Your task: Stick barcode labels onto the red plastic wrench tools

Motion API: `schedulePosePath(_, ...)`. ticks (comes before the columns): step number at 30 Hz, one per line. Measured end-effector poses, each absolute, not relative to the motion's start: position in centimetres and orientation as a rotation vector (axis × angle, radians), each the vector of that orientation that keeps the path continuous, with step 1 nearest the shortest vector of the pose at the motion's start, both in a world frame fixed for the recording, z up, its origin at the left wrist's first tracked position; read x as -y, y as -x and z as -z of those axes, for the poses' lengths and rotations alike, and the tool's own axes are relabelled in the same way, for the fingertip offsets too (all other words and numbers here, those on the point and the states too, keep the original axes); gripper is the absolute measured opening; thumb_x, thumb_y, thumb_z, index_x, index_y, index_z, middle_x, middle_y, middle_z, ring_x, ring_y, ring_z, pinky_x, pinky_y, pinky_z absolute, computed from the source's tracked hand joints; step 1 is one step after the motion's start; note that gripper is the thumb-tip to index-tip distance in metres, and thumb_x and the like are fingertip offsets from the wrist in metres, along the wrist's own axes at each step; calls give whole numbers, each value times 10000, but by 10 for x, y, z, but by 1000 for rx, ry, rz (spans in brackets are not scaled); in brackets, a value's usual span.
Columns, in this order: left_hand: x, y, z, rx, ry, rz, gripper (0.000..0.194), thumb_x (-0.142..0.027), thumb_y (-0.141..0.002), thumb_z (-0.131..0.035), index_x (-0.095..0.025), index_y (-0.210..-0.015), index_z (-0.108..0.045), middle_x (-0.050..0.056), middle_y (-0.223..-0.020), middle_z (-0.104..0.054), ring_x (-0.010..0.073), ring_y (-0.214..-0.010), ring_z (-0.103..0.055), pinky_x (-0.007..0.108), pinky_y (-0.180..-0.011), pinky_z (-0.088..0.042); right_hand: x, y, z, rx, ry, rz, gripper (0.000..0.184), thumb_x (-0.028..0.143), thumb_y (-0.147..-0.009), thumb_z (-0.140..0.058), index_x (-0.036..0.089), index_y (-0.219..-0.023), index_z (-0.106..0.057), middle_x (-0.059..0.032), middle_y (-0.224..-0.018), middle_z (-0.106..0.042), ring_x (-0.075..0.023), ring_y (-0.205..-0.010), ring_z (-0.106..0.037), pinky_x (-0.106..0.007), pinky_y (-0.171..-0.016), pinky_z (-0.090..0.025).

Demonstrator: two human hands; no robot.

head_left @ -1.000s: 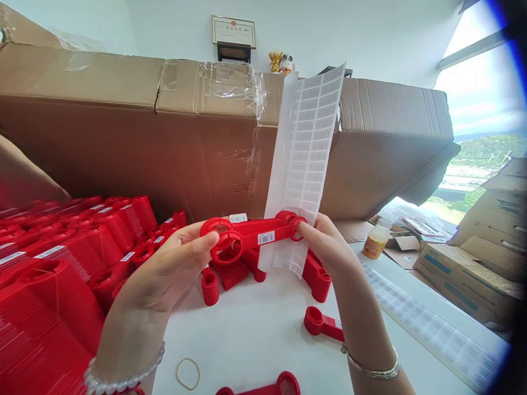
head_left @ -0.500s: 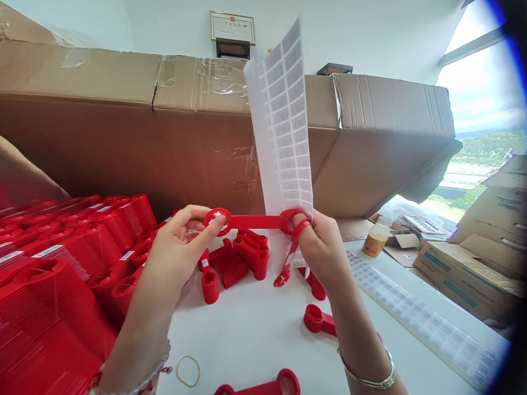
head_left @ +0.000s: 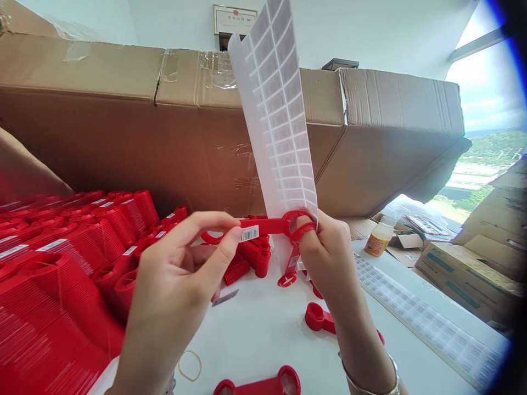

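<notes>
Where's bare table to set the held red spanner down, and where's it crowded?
For the held red spanner, white tabletop shows between the rubber band, the front red spanner and the right red spanner. Crowded at left along the red stacks, and farther back around the small red pieces.

Label sheet [head_left: 274, 109] cut off at top (end unseen); red wrench [head_left: 263, 226] partly behind left hand [head_left: 175, 291]

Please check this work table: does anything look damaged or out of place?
The large cardboard carton behind the white table looks damaged: a seam near its top edge is split and patched with clear tape. Also, a loose rubber band lies alone on the table.
</notes>
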State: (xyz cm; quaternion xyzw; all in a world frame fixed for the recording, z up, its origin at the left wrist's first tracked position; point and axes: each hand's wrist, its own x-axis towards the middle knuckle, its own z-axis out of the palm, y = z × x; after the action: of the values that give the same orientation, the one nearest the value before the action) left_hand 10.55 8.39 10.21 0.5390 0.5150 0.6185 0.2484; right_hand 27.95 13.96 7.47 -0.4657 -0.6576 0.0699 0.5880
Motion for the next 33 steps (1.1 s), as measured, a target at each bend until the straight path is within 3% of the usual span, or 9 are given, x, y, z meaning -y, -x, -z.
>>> schedulePosePath(2, -85, -106, -103, -1423, -1427, -1589, 145, -431, -830, -762, -293, -871, -745, -69, -443, -423, 107, -393, -381, 191, -350, -269, -137, -279, -75, 1530, 1074, -147, 315, 193, -948, -439, 228, -645, -363, 67, -522, -384, -98, -481, -338, -239, -439, -247)
schedulePosePath(7, -89, -103, -102, -1392, -1415, -1587, 238, -463, -770, -829, -288, -924, -786, -44, -506, -559, 140, -446, -549, 198, -367, -413, -131, -277, -76, 1542, 1043, -116, 301, 171, -941, -427, 224, -655, -349, 71, -533, -379, -93, -498, -316, -222, -434, -256)
schedulePosePath(14, -87, -107, -103, -1408, -1361, -1625, 213, -446, -770, -848, -282, -900, -808, -9, -651, -702, 182, -548, -688, 231, -450, -566, -127, -276, -75, 1549, 999, -63, 298, 153, -938, -438, 217, -656, -365, 81, -520, -383, -79, -485, -307, -200, -425, -255)
schedulePosePath(33, -88, -107, -102, -1456, -1403, -1572, 167, -446, -803, -804, -296, -874, -779, -35, -506, -592, 146, -449, -566, 209, -399, -458, -126, -275, -75, 1552, 989, -52, 288, 147, -940, -449, 213, -661, -427, 82, -531, -410, -76, -496, -332, -183, -437, -284)
